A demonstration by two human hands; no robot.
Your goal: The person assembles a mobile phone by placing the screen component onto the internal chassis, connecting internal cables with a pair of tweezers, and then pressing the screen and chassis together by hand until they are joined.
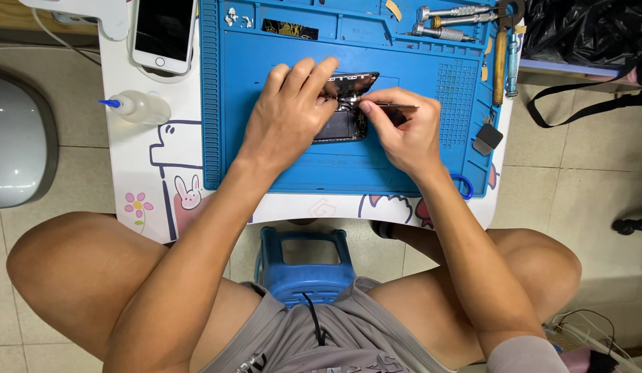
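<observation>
Knees, blue plastic stool [304, 266] below blue silicone work mat [266, 159].
L hand [290, 110] pins opened black phone [348, 103] mid-mat; R hand [400, 128] pinches thin metal tweezers [393, 106]. Keep tip low, steady.

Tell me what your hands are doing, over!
Left hand steadies the opened phone on the blue mat. Right hand holds a thin metal tool at its middle. Nothing blocking.

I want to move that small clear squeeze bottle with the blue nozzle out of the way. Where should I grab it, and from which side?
Probably around the round clear body of the squeeze bottle, coming from above with fingers across its width. It lies on its side on the white table, left of the blue mat, with its thin blue tip pointing left, too slender to grip. Both the left hand and right hand are at the opened phone.
</observation>
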